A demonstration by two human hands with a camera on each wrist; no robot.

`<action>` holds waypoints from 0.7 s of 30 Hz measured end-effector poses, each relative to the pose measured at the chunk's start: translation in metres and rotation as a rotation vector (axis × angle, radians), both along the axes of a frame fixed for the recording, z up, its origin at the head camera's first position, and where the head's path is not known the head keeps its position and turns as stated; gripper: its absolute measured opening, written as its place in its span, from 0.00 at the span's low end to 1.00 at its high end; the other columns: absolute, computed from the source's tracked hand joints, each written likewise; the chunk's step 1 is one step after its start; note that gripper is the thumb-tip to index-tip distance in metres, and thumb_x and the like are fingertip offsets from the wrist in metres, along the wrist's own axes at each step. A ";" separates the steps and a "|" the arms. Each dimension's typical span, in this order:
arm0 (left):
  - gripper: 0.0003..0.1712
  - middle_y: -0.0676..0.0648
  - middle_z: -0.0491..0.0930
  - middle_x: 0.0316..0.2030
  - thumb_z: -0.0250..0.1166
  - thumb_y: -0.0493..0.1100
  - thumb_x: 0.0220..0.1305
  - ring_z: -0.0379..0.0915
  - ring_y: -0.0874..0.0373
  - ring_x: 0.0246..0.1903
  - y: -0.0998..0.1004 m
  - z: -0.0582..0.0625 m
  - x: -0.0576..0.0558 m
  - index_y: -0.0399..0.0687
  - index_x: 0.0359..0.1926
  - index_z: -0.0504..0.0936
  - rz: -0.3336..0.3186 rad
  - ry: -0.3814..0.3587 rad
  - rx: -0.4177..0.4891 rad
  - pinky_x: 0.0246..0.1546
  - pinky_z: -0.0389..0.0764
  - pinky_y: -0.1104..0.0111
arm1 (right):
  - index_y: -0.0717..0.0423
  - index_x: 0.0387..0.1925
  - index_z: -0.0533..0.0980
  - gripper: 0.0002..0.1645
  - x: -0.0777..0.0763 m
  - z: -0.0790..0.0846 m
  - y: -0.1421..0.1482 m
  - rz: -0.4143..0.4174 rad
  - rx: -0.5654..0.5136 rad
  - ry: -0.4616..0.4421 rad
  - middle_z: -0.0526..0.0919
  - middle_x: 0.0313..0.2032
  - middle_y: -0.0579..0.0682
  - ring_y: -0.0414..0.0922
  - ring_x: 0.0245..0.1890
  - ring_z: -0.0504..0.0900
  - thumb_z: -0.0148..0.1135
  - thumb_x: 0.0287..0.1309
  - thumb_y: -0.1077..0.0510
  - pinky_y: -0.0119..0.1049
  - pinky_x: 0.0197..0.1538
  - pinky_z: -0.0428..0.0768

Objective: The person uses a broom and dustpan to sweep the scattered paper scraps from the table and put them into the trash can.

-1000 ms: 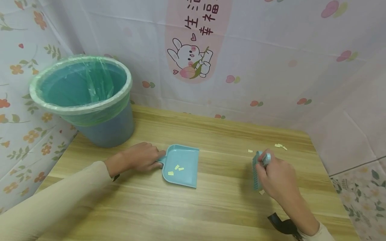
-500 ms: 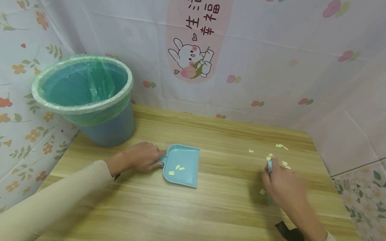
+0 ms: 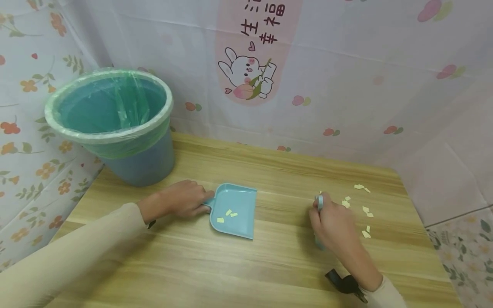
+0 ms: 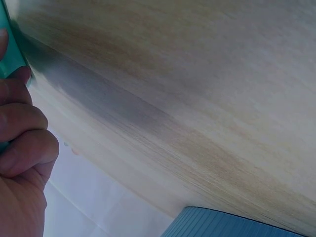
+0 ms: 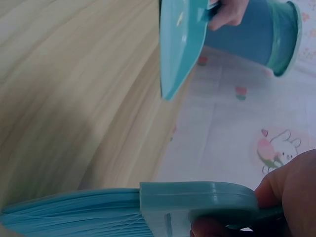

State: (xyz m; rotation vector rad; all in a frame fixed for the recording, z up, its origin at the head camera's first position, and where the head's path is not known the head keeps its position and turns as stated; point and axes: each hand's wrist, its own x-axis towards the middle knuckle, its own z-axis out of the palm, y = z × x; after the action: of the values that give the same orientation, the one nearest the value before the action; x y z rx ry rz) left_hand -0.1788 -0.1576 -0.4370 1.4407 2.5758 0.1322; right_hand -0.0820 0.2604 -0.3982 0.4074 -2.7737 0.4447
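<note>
My left hand (image 3: 188,198) grips the handle of a light blue dustpan (image 3: 235,201), which lies on the wooden table with its wide mouth facing right. Three small yellow paper scraps (image 3: 221,220) rest in the pan. To the right, my right hand (image 3: 334,222) holds a small blue hand brush (image 5: 187,202) by its handle, bristles pointing down at the table. In the head view the hand hides most of the brush. Several more yellow scraps (image 3: 366,234) are scattered on the table to the right of this hand and behind it.
A blue trash bin (image 3: 142,164) with a green plastic liner stands at the table's back left corner. Patterned cloth (image 3: 335,77) hangs along the back and left sides. The wooden table (image 3: 231,273) reaches up to the back cloth.
My right hand first drew toward me, then moved left with the brush, bringing scraps to its right into sight. The left hand and dustpan have stayed in place.
</note>
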 end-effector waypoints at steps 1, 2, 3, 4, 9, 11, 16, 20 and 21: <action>0.15 0.55 0.70 0.24 0.67 0.51 0.80 0.66 0.61 0.23 0.000 0.000 0.000 0.43 0.49 0.79 0.001 -0.002 0.000 0.29 0.74 0.63 | 0.59 0.36 0.71 0.05 -0.002 0.000 -0.003 0.009 -0.006 0.007 0.61 0.15 0.39 0.36 0.15 0.55 0.51 0.71 0.66 0.32 0.20 0.56; 0.15 0.55 0.70 0.24 0.67 0.51 0.80 0.66 0.61 0.23 0.001 0.001 0.000 0.43 0.49 0.79 0.002 -0.004 -0.001 0.29 0.74 0.63 | 0.59 0.35 0.71 0.05 -0.004 0.000 -0.006 0.019 -0.010 0.013 0.60 0.15 0.39 0.35 0.15 0.54 0.52 0.70 0.67 0.32 0.20 0.56; 0.15 0.55 0.70 0.24 0.67 0.51 0.80 0.66 0.61 0.23 0.001 0.001 0.000 0.43 0.49 0.80 0.004 -0.006 -0.003 0.29 0.74 0.63 | 0.59 0.35 0.70 0.05 -0.005 -0.001 -0.009 0.028 -0.014 0.018 0.60 0.16 0.39 0.35 0.15 0.54 0.52 0.70 0.67 0.31 0.19 0.55; 0.15 0.55 0.70 0.24 0.67 0.51 0.80 0.66 0.61 0.23 0.001 0.001 0.000 0.43 0.49 0.80 0.005 -0.007 -0.005 0.29 0.74 0.63 | 0.59 0.35 0.70 0.05 -0.007 -0.001 -0.013 0.037 -0.014 0.023 0.59 0.16 0.39 0.35 0.15 0.54 0.52 0.70 0.67 0.31 0.19 0.55; 0.16 0.55 0.70 0.24 0.67 0.52 0.80 0.67 0.60 0.23 0.000 0.002 0.000 0.42 0.49 0.80 0.016 -0.008 -0.016 0.29 0.75 0.62 | 0.58 0.34 0.69 0.05 -0.016 0.001 -0.030 0.055 -0.034 0.003 0.61 0.16 0.40 0.37 0.15 0.58 0.53 0.69 0.66 0.32 0.19 0.59; 0.16 0.55 0.70 0.24 0.67 0.52 0.80 0.67 0.60 0.23 0.000 0.002 0.000 0.42 0.49 0.80 0.016 -0.005 -0.017 0.29 0.75 0.62 | 0.58 0.34 0.69 0.05 -0.019 0.001 -0.037 0.068 -0.044 -0.011 0.62 0.16 0.41 0.37 0.14 0.59 0.53 0.69 0.67 0.33 0.19 0.60; 0.16 0.55 0.71 0.24 0.67 0.52 0.80 0.68 0.60 0.23 0.000 0.001 0.000 0.43 0.49 0.80 0.002 0.003 -0.004 0.29 0.76 0.62 | 0.59 0.34 0.69 0.05 -0.023 0.000 -0.050 0.086 -0.063 -0.037 0.62 0.15 0.42 0.37 0.13 0.60 0.53 0.69 0.66 0.31 0.18 0.60; 0.16 0.55 0.71 0.25 0.67 0.52 0.80 0.68 0.60 0.24 0.000 0.001 0.000 0.43 0.49 0.80 -0.001 0.008 -0.003 0.29 0.76 0.62 | 0.60 0.36 0.71 0.03 -0.024 -0.001 -0.059 0.094 -0.074 -0.042 0.63 0.16 0.42 0.37 0.14 0.60 0.54 0.69 0.66 0.31 0.18 0.60; 0.16 0.55 0.71 0.25 0.67 0.52 0.80 0.68 0.60 0.24 0.000 0.002 0.000 0.43 0.49 0.80 0.000 0.010 -0.004 0.29 0.76 0.62 | 0.61 0.36 0.71 0.03 -0.025 -0.001 -0.062 0.098 -0.077 -0.042 0.63 0.16 0.42 0.37 0.14 0.60 0.54 0.69 0.66 0.31 0.18 0.60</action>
State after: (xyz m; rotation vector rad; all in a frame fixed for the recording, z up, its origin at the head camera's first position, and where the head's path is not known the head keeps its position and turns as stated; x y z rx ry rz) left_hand -0.1785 -0.1576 -0.4353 1.4441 2.5823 0.1202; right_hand -0.1066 0.1986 -0.3994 0.5229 -2.7749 0.5883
